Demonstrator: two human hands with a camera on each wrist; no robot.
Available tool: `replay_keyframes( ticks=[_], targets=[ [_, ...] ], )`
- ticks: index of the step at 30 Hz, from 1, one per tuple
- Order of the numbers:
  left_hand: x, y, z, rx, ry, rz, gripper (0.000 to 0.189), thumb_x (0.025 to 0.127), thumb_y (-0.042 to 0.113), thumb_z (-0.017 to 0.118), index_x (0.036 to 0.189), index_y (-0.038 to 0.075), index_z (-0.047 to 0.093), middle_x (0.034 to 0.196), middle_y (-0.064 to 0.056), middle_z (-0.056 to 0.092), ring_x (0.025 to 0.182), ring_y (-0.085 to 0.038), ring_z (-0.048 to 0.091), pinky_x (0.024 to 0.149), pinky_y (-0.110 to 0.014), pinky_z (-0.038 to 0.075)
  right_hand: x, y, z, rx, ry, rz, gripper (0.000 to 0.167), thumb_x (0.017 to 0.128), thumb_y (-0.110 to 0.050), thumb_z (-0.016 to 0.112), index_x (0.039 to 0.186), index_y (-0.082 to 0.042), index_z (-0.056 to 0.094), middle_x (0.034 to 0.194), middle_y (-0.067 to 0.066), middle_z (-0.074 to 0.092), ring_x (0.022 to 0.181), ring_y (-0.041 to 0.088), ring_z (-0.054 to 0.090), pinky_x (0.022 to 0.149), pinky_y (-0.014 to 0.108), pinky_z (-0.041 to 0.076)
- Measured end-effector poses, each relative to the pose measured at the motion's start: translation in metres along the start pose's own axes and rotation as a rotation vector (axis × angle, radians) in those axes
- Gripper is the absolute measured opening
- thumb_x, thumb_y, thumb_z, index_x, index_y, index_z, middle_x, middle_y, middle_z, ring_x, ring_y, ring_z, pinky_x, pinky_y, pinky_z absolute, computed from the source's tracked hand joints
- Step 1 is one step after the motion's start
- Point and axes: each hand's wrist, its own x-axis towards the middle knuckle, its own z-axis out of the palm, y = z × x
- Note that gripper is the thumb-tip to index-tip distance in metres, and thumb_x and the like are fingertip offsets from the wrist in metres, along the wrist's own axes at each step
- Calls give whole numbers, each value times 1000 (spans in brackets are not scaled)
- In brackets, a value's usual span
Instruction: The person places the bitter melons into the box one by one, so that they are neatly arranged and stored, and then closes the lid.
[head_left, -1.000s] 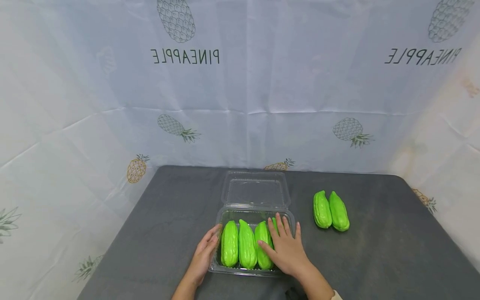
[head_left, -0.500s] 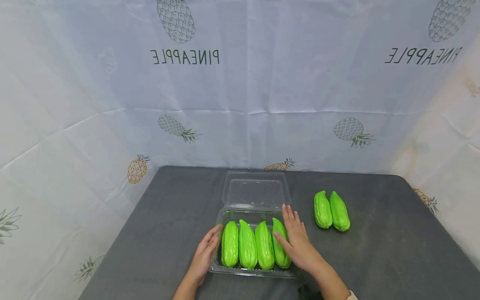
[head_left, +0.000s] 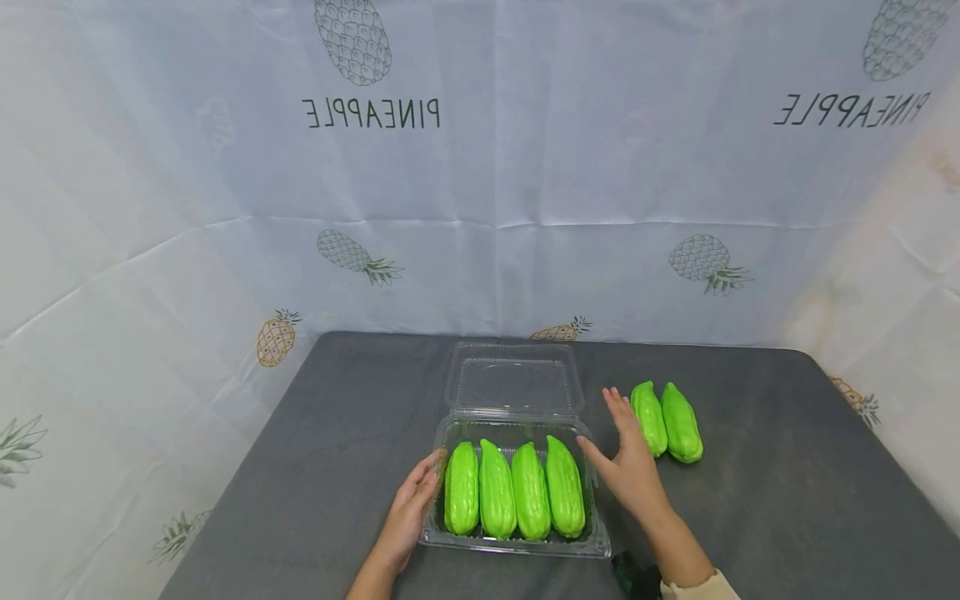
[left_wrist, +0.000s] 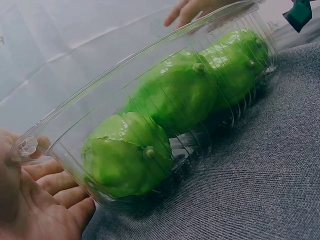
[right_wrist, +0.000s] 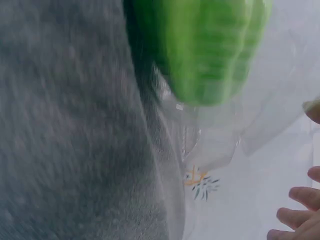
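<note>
A clear plastic clamshell box (head_left: 517, 547) lies opened on the table, its lid (head_left: 514, 379) folded back. Several glossy, ridged green gourds (head_left: 462, 489) lie side by side in the base. My left hand (head_left: 407, 510) holds the box's left side; in the left wrist view the thumb hooks over the rim corner and the fingers (left_wrist: 60, 190) lie against the outer wall. My right hand (head_left: 633, 471) is in the air right of the box, fingers spread and holding nothing. Beyond it lie two more gourds (head_left: 682, 423), the nearer partly hidden behind this hand.
A dark grey cloth covers the table (head_left: 780, 500). A white curtain (head_left: 495, 167) printed with pineapples hangs behind and at both sides. By the right wrist shows a small black object (head_left: 633, 575).
My right hand has lifted off the rightmost gourds in the box and moved right toward the two outside, uncovering the whole row. My left hand has stayed at the box's left side.
</note>
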Motion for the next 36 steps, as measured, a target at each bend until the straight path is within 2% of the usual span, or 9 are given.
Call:
replay_keyframes(
  ticks=[6,12,18,26,34,36],
  targets=[
    [0,-1,0,-10,-2,-3,59,101,31,36,145,-5,19,153,-23,18,142,-35,12,94,-1,28,11,10,-2,-31,36,27,77,79,-17,74,142,0,33,150,25,23,137,47,20,101,66,27],
    [0,-1,1,-7,-3,-7,58,102,30,36,145,-5,19,153,-23,18,142,-35,12,95,-1,28,23,21,-4,-66,4,83,81,79,-22,75,143,1,31,151,26,21,139,47,16,104,66,24],
    [1,0,1,-10,8,-11,59,101,31,37,145,-5,20,153,-22,19,142,-35,13,95,-1,28,34,32,-7,-70,-23,136,80,81,-21,73,143,3,29,151,27,17,140,46,13,107,64,21],
    [1,1,1,1,10,-16,59,101,32,37,145,-4,20,153,-22,19,143,-35,13,95,-1,28,47,45,-15,-123,-38,148,81,80,-18,73,142,8,28,149,33,16,138,51,11,107,65,18],
    [0,0,1,-4,10,-16,57,102,30,36,145,-4,21,153,-22,19,142,-35,12,94,0,28,54,46,-23,-119,-29,211,77,83,-17,70,142,8,27,150,31,15,139,49,9,109,63,16],
    [0,0,1,0,12,-17,57,102,30,36,145,-4,21,153,-22,19,142,-35,13,104,-10,30,56,46,-25,-121,-36,215,77,84,-17,69,143,7,26,150,31,14,139,49,8,110,62,16]
  ],
)
